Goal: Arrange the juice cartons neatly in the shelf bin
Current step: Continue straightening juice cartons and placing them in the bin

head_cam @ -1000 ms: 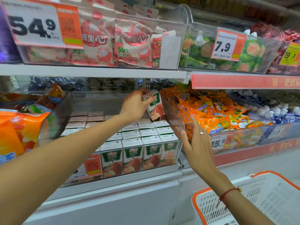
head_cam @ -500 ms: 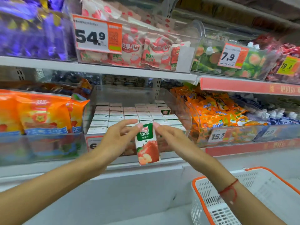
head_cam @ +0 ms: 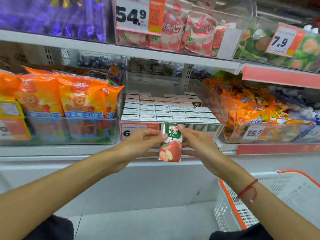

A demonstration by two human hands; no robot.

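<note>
The carton (head_cam: pixel 170 142), upright with its apple face toward the camera, is held in front of the bin (head_cam: pixel 214 134), outside it. The left hand (head_cam: pixel 142 144) and right hand (head_cam: pixel 195 144) pinch its upper corners, fingers curled round its sides. Rows of cartons (head_cam: pixel 164 108) fill the bin. A basket (head_cam: pixel 259 196) stands below and right of the bin.

Held carton (head_cam: pixel 170 142): we see green top, red apple
Basket (head_cam: pixel 230 201): white mesh, orange rim
Wrist string (head_cam: pixel 248 189): red
Snack bags (head_cam: pixel 81 96): orange, lion print
</note>
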